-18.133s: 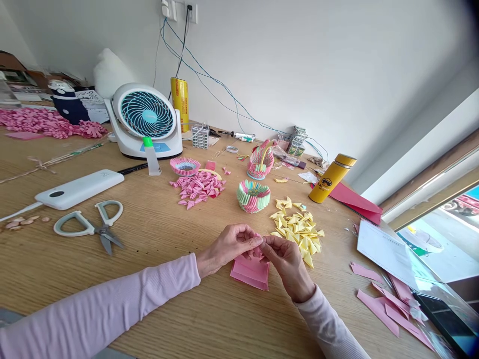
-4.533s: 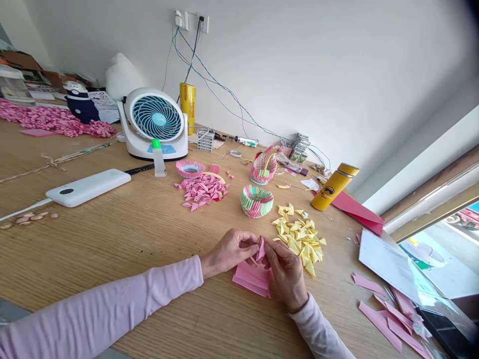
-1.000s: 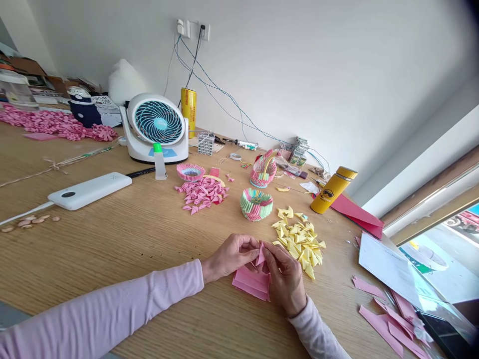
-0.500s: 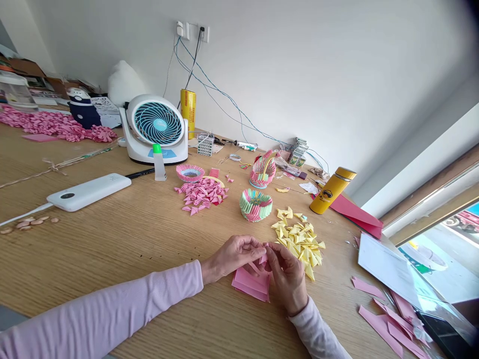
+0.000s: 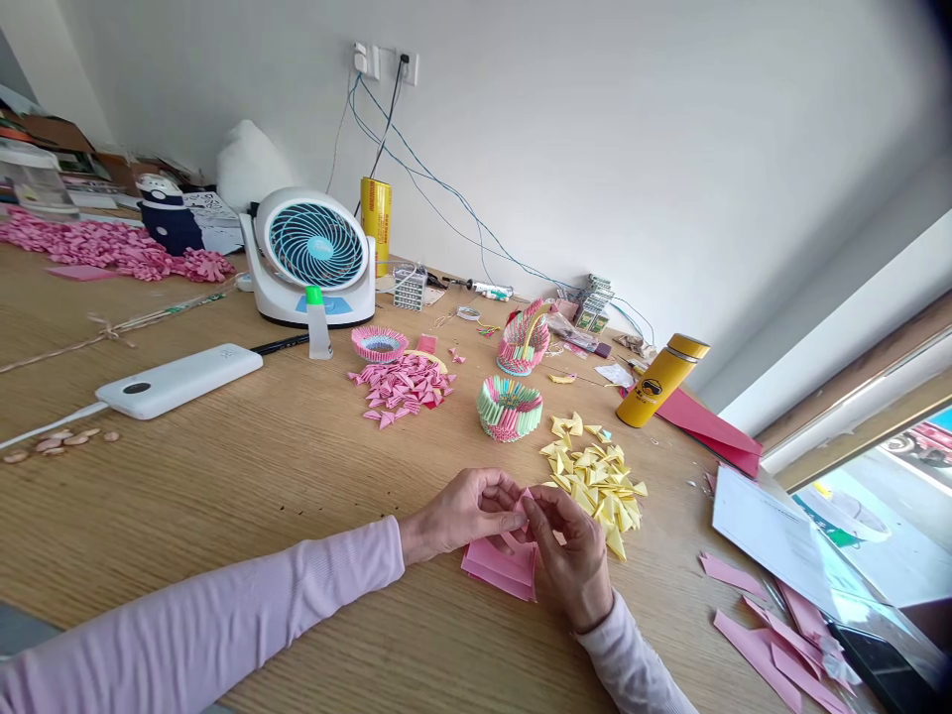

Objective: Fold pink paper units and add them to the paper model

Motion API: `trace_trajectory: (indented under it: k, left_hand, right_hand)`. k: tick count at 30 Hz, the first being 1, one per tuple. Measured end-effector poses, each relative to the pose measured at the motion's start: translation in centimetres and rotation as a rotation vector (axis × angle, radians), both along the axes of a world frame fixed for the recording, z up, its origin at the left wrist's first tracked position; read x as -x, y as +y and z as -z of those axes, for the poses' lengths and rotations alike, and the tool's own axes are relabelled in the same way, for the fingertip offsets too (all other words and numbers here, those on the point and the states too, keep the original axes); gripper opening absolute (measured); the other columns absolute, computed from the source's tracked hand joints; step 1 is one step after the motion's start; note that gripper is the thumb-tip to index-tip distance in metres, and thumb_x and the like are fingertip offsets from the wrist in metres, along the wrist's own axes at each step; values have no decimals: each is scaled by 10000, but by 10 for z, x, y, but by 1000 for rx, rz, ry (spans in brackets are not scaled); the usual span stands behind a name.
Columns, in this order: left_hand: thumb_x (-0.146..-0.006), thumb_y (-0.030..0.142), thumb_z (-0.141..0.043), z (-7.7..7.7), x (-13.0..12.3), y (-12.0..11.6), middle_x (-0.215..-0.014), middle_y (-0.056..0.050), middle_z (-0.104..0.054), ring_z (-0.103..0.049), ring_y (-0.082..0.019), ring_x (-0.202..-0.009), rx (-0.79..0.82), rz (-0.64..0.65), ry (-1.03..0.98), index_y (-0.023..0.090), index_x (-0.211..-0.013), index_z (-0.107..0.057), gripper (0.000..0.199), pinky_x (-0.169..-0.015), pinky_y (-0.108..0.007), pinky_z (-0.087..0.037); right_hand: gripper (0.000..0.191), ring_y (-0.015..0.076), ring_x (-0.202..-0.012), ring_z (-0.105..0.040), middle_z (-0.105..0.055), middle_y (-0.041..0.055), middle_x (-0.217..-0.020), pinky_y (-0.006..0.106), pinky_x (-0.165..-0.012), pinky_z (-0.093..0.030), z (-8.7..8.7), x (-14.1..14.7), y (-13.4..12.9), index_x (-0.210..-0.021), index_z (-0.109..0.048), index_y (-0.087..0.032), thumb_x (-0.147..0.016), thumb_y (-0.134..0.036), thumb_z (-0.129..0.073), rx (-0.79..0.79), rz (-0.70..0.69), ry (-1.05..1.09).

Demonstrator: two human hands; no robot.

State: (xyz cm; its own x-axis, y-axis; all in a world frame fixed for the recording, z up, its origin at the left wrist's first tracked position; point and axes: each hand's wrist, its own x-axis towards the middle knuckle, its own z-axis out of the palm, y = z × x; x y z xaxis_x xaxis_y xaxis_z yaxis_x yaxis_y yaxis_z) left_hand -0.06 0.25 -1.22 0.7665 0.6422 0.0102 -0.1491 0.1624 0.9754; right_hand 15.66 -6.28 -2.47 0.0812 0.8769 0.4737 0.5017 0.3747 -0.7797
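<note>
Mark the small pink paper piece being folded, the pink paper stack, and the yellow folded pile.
small pink paper piece (image 5: 523, 503), head view, its tip.
pink paper stack (image 5: 497, 567), head view, top sheet.
yellow folded pile (image 5: 595, 478), head view, middle.

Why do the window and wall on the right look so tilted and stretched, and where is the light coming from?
Head view: the wide lens bends the edges, so the window frame slants and the top right corner darkens. Soft daylight enters from that window, leaving only faint shadows under the hands. The left hand and right hand, pinching a pink paper piece, look sharp; the pink scraps at the lower right look smeared.
</note>
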Motion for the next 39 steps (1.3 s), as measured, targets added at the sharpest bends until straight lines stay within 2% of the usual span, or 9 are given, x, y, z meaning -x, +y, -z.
trace_trajectory:
  k: [6,13,19,23,27,32,36,39]
  left_hand:
    - [-642,383,-776,0,2,2,-777,-64,-681,-677,-190,-715,55,-1,13,103,-892,-601,414,-631,-309,-538]
    - [-671,382,-757,-3,4,2,-806,-86,-698,-675,-189,-755,68,9,20,93,-929,-638,405,-661,-308,-533]
    - [-652,424,-758,-5,4,2,-747,-68,-698,-670,-173,-663,103,-1,28,101,-866,-632,407,-627,-304,-523]
    - [-662,455,-736,-4,4,3,-685,-37,-675,-637,-144,-578,29,-22,56,117,-832,-617,396,-546,-264,-496]
    - [-713,450,-691,0,5,6,-684,-36,-655,-590,-107,-532,-107,-46,88,116,-819,-612,360,-447,-190,-415]
    - [-763,436,-641,-3,7,7,-705,-50,-658,-576,-97,-525,-127,-45,90,106,-864,-615,347,-435,-180,-399]
    - [-774,470,-613,-11,8,5,-741,-71,-676,-609,-120,-558,-136,-13,114,101,-864,-634,380,-434,-185,-391]
    - [-741,449,-659,-9,7,4,-831,-90,-695,-633,-135,-602,-164,-1,107,110,-925,-625,387,-457,-193,-407]
  right_hand:
    - [147,146,-580,-603,-641,40,-741,263,-520,-509,-1,-2,0,-934,-651,-186,-893,-286,-552,-10,-43,-55]
    - [150,150,-587,-607,-627,35,-725,268,-521,-521,-3,-2,-1,-941,-669,-198,-891,-289,-562,-22,-33,-20]
    - [191,159,-601,-603,-630,61,-785,279,-511,-535,-6,-4,-2,-993,-684,-203,-894,-299,-551,-22,-88,-17]
    - [200,151,-584,-597,-638,54,-779,275,-514,-521,-7,-5,-3,-962,-701,-211,-901,-312,-540,13,-111,-3]
    - [184,151,-584,-607,-643,48,-755,266,-515,-526,-4,-4,-1,-932,-683,-195,-871,-341,-588,88,-108,109]
    - [235,152,-595,-628,-640,38,-728,255,-518,-534,2,-4,1,-994,-645,-179,-841,-356,-631,158,-119,267]
    - [230,134,-565,-615,-646,29,-706,239,-514,-526,5,-6,2,-983,-660,-179,-827,-347,-651,136,-70,289]
    - [235,130,-559,-602,-649,33,-710,230,-500,-514,5,-6,2,-975,-677,-177,-822,-353,-655,140,-35,274]
